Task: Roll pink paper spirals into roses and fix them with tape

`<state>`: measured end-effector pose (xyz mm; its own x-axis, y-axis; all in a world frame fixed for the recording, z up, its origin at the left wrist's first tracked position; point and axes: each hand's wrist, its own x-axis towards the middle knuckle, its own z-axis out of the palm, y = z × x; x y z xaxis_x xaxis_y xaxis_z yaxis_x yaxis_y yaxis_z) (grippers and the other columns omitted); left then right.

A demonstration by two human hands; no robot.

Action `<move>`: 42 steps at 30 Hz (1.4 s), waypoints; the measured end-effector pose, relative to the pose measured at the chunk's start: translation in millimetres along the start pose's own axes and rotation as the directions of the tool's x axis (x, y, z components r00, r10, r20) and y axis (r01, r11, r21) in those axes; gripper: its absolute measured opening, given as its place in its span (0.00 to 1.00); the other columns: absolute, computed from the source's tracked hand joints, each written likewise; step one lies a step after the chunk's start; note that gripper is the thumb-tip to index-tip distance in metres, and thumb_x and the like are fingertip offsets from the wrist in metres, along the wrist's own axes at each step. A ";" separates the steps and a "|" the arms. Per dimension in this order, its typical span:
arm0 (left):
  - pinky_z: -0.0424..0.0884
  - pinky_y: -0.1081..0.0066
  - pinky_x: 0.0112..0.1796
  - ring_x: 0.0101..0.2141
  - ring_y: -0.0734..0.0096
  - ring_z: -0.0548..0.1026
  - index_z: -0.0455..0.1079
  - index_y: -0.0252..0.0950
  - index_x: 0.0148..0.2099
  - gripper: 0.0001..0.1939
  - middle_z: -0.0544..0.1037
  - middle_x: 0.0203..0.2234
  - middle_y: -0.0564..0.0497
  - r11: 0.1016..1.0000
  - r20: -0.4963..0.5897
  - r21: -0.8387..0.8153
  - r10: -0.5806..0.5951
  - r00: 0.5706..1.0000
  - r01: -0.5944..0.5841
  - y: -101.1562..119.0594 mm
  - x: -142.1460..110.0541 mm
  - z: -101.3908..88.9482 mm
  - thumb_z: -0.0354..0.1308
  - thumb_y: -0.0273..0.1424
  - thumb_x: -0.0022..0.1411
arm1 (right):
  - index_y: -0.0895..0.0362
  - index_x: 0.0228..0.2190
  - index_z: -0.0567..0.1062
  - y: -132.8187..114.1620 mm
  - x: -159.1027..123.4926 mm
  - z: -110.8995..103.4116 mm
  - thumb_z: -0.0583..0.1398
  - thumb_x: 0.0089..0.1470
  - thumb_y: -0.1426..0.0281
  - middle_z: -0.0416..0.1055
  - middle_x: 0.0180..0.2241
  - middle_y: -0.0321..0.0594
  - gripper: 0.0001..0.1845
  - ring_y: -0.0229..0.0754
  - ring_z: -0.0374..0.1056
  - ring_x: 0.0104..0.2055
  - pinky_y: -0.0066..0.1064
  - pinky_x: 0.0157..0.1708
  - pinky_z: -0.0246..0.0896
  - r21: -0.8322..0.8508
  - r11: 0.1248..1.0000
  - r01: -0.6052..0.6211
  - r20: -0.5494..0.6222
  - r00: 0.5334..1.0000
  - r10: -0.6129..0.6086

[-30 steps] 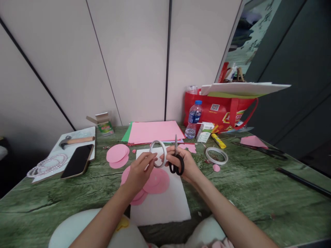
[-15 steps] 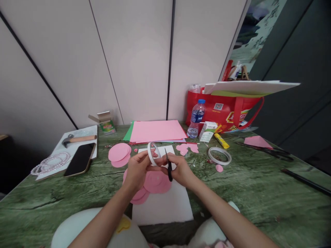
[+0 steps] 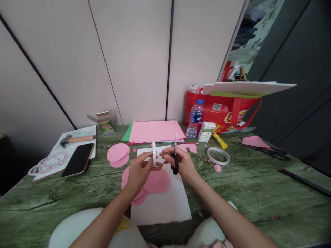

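Pinched in my left hand (image 3: 141, 168) is a roll of white tape (image 3: 154, 154), turned nearly edge-on to me. My right hand (image 3: 183, 163) holds a pair of black-handled scissors (image 3: 175, 163) with the blades pointing up. Its thumb and fingertips are close to the tape roll; whether they pinch a strip of tape is too small to tell. Below both hands, several pink paper circles (image 3: 156, 181) lie on a white sheet (image 3: 165, 210). More pink circles (image 3: 118, 153) are stacked on the table left of my left hand.
Pink and green paper sheets (image 3: 156, 131) lie at the back. Rightward are a water bottle (image 3: 195, 119), a small carton (image 3: 206, 131), a glue stick (image 3: 220, 141), another tape roll (image 3: 218, 156) and a red bag (image 3: 207, 103). A phone (image 3: 78, 159), hammer (image 3: 80, 138) and beads (image 3: 49, 163) sit left.
The tape roll has turned from a visible ring to edge-on. My right hand with the scissors has moved right, away from my left hand, and the blades stand more upright.
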<state>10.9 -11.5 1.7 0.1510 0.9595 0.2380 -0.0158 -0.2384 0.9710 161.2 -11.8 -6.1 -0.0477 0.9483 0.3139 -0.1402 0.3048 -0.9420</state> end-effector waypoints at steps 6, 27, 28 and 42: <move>0.73 0.74 0.30 0.32 0.73 0.73 0.69 0.36 0.41 0.11 0.72 0.33 0.47 0.754 0.217 0.393 0.480 0.850 -0.526 -10.0 -1.6 -2.3 0.49 0.24 0.57 | 0.55 0.31 0.71 -6.8 -2.0 -0.7 0.63 0.41 0.67 0.71 0.27 0.35 0.12 0.32 0.63 0.22 0.24 0.21 0.59 0.066 0.997 0.027 -0.074 0.997 -0.022; 0.74 0.74 0.19 0.19 0.76 0.72 0.70 0.35 0.40 0.10 0.70 0.26 0.52 0.986 0.053 0.090 0.135 0.989 -0.139 -1.5 -6.5 7.2 0.53 0.29 0.55 | 0.54 0.35 0.71 -8.6 -11.9 2.4 0.61 0.44 0.69 0.71 0.31 0.38 0.12 0.35 0.65 0.26 0.27 0.26 0.62 -0.213 0.957 0.198 0.002 0.979 -0.202; 0.73 0.74 0.19 0.19 0.77 0.72 0.70 0.36 0.40 0.10 0.70 0.27 0.52 0.983 0.045 0.103 0.151 0.987 -0.155 -1.8 -6.6 7.0 0.52 0.29 0.55 | 0.54 0.35 0.72 -8.5 -12.4 2.5 0.61 0.44 0.69 0.70 0.30 0.38 0.12 0.35 0.65 0.25 0.27 0.26 0.62 -0.245 0.944 0.222 0.000 0.973 -0.229; 0.65 0.81 0.14 0.15 0.83 0.68 0.71 0.36 0.39 0.09 0.72 0.24 0.53 0.924 -0.027 0.291 0.269 0.963 -0.250 6.3 -6.8 3.8 0.53 0.30 0.56 | 0.54 0.34 0.72 -16.5 -9.9 -5.8 0.59 0.46 0.70 0.67 0.35 0.42 0.09 0.39 0.64 0.32 0.31 0.30 0.61 -0.528 0.759 0.382 0.055 0.907 -0.418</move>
<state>13.6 -20.1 6.1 0.1145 0.8636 0.4911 0.2348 -0.5038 0.8313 169.7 -25.7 5.6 -0.0385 0.7274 0.6851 0.3973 0.6402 -0.6575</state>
